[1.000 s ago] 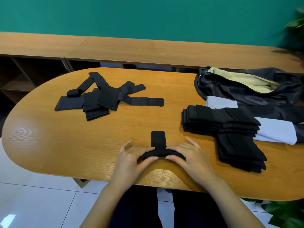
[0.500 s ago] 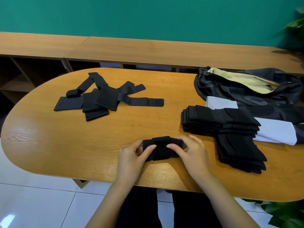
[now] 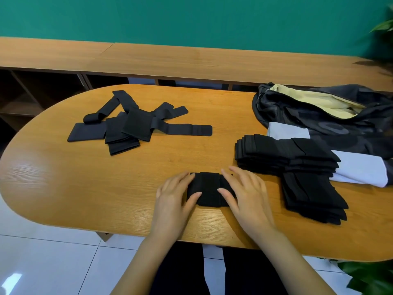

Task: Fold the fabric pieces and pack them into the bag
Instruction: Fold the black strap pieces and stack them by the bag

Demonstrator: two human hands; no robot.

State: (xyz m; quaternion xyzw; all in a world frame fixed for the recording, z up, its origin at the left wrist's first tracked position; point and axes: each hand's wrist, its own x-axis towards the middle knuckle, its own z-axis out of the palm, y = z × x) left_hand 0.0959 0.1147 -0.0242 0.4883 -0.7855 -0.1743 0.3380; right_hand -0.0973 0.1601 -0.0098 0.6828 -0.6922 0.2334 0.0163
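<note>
While both press it flat with straight fingers, the left hand [image 3: 173, 195] and right hand [image 3: 247, 194] cover the folded fabric piece [image 3: 209, 189] at the worktop's [image 3: 63, 188] near edge. Risk: the springy fold may reopen on release, short of the stack [image 3: 285, 154] and bag [image 3: 319, 111] at the right edge.

Table [image 3: 63, 188] layout:
Folded piece [image 3: 209, 189] lying lower ctr betw. left hand [image 3: 172, 201] & right hand [image 3: 246, 196]; loose pieces [image 3: 136, 126] sitting upper left; folded stacks [image 3: 285, 154] at right, bag [image 3: 319, 116] behind them.
</note>
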